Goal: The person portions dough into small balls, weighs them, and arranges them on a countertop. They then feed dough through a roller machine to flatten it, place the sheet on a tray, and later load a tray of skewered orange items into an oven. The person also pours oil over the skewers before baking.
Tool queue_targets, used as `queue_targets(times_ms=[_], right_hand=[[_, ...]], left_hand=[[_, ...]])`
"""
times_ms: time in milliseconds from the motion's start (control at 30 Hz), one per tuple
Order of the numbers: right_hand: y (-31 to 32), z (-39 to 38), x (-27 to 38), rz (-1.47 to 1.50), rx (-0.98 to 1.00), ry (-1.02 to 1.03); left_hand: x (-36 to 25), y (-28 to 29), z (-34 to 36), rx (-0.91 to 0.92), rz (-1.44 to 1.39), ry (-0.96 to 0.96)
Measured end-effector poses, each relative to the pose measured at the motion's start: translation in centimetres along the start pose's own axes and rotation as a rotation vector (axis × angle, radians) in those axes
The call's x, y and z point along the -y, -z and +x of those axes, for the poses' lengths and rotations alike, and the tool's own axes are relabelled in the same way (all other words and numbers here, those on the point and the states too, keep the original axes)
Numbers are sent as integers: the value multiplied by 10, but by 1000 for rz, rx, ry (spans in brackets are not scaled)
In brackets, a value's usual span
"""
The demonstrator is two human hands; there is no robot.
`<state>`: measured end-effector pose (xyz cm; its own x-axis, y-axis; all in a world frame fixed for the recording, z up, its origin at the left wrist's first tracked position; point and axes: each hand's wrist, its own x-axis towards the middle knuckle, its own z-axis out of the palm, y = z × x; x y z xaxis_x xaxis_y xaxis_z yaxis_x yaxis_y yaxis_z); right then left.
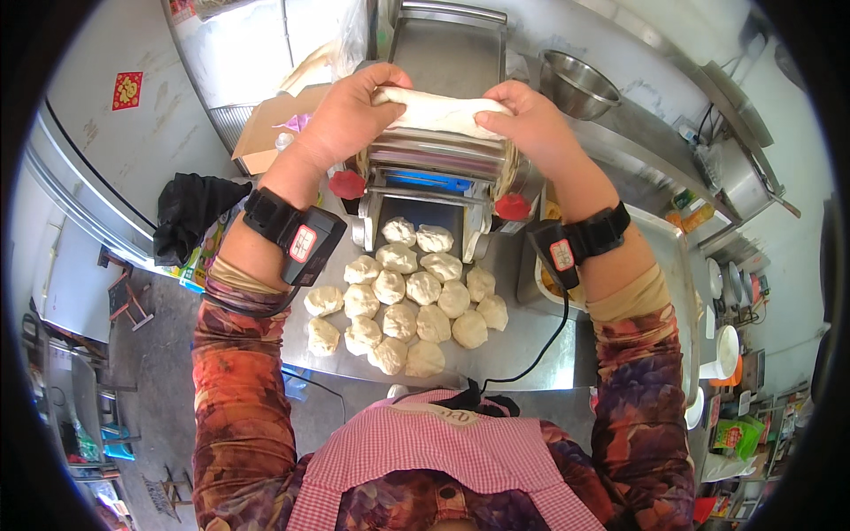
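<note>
My left hand (pixel 359 111) and my right hand (pixel 522 119) grip the two ends of a pale dough strip (pixel 443 108), stretched crosswise over the steel rollers of a dough sheeting machine (pixel 429 152), which has a red knob (pixel 346 184) on each side. Several lumpy dough balls (pixel 416 288) lie on the steel table (pixel 540 354) below the machine, toward my body. Straps with black devices are on both my forearms.
Behind the machine are a steel tray (pixel 447 53) and, at right, a steel bowl (pixel 575 84). A cardboard box (pixel 266 128) and black cloth (pixel 190 217) sit left. At right are a container (pixel 544 288), large tray (pixel 677 292) and pot (pixel 744 186).
</note>
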<state>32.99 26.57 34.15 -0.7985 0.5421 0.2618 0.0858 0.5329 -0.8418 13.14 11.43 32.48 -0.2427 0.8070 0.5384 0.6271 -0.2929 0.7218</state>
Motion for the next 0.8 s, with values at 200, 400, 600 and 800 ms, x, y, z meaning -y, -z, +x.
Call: queue_targets(times_ms=[200,400,600,800], right_hand=[[-15,-29,-7,9,38,-17],[-36,-84,-14,303,107,-61],[-55,-145,-43,233,225,-266],[-54,-187,-70,147,144,-138]], left_hand=[[-9,-2,-30,32,-88,138],[-10,-12,-82,159,-230,277],[7,-43,-143,364,-274,441],[19,-86,-173,401,-550,513]])
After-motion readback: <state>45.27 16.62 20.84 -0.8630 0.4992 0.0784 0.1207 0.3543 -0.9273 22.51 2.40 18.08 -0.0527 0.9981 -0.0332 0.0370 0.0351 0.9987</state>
